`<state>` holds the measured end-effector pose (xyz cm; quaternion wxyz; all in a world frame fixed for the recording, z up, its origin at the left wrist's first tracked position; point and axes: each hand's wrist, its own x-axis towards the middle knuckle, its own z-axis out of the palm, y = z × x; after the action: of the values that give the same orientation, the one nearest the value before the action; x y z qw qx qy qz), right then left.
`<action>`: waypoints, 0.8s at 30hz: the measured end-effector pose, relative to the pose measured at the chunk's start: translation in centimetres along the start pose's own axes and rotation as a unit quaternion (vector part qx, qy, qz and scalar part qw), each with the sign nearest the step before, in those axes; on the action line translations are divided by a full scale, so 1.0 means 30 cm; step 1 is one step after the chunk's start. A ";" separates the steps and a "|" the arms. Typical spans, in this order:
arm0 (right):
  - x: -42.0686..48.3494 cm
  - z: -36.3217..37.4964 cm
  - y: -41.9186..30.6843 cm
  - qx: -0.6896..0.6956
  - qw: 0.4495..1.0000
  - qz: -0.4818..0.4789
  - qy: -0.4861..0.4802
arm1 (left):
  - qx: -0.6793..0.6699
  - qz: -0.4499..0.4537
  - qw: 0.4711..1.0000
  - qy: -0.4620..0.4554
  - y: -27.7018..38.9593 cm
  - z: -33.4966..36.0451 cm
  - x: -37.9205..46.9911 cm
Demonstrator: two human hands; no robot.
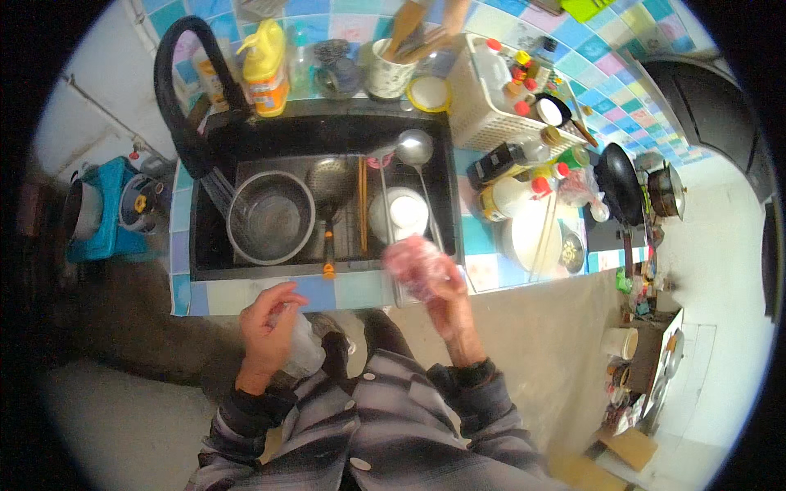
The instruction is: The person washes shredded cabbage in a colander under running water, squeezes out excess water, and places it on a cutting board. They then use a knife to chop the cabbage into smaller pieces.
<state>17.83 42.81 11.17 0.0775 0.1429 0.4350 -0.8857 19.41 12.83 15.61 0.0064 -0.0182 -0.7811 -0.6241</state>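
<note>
My right hand holds a piece of raw red meat over the front edge of the dark sink. My left hand grips a translucent plastic bag in front of the counter edge. Inside the sink, a metal pot stands under the black faucet. Beside it lie a slotted skimmer, wooden chopsticks and a metal ladle. A white bowl is partly hidden beyond the meat.
A yellow detergent bottle and a utensil holder stand behind the sink. To the right are a white plastic basket of bottles, a large white bowl, a small bowl and a black wok.
</note>
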 end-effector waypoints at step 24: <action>-0.174 -0.569 -0.319 -0.436 0.891 0.128 -0.012 | -0.145 -0.156 0.964 -0.158 0.340 0.870 0.082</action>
<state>23.43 62.25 10.10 0.2500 0.1389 0.7541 -0.5913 17.65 40.58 19.87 -0.2174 0.0048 -0.6666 -0.7130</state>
